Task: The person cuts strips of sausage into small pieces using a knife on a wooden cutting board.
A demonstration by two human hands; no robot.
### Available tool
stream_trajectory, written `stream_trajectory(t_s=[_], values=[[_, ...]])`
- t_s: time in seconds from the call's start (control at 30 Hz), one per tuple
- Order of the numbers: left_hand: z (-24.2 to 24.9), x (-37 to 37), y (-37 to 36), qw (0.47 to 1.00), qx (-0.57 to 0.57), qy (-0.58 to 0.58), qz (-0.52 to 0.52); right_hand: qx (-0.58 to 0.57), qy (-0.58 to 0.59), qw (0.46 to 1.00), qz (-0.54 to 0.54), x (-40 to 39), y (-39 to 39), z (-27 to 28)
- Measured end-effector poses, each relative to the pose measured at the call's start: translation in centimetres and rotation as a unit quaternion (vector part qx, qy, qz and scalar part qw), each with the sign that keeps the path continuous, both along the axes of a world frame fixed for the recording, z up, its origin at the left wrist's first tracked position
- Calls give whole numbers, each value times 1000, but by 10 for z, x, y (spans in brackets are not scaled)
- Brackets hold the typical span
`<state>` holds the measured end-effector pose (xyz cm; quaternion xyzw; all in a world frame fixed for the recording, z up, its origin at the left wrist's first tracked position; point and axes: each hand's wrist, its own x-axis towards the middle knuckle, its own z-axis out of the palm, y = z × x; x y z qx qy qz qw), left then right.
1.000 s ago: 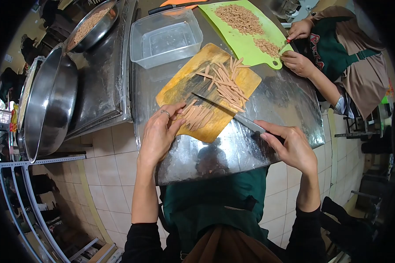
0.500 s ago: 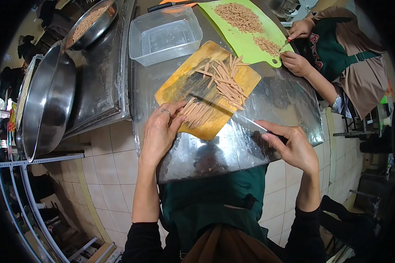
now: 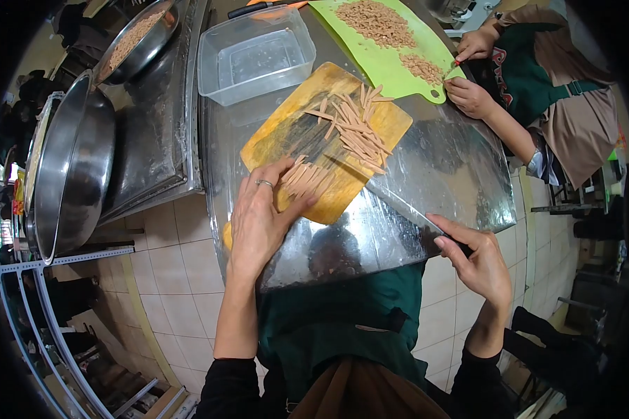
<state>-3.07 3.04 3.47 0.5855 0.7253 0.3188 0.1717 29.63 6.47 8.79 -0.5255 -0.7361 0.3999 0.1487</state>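
Observation:
On the yellow wooden board (image 3: 272, 133), brown strips lie in a loose pile (image 3: 360, 133) and a smaller aligned bunch (image 3: 306, 178). My left hand (image 3: 258, 213) is at the board's lower left edge, its thumb and fingers apart on either side of the bunch and touching its edges. My right hand (image 3: 476, 255) grips a knife (image 3: 402, 206) by its dark handle, right of the board. The blade points up and left, its front part over the board between the bunch and the pile.
A clear plastic container (image 3: 258, 59) stands behind the board on the metal table (image 3: 440, 160). Small brown pieces (image 3: 377, 24) cover a green board (image 3: 426, 49), where a co-worker's hands (image 3: 472, 98) hold a knife. Metal bowls (image 3: 73, 167) are at the left.
The thumb and fingers of my left hand have spread wider around the bunch. My right hand and the knife have moved slightly right and down.

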Motion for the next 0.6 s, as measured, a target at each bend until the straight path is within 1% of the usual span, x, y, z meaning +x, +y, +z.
stream_trajectory(t_s=[0.13, 0.23, 0.33, 0.43, 0.6], values=[[-1, 5, -9, 1000, 21, 18, 13, -12, -11, 1000, 1, -2, -1, 0], [0, 7, -18, 999, 8, 47, 23, -13, -4, 1000, 3, 0, -2, -3], [-10, 7, -21, 997, 10, 57, 43, -24, 1, 1000, -5, -1, -1, -5], [-9, 10, -21, 998, 10, 48, 44, -21, -7, 1000, -6, -2, -2, -5], [-5, 9, -21, 998, 9, -7, 55, -26, -7, 1000, -13, 1, -5, -4]])
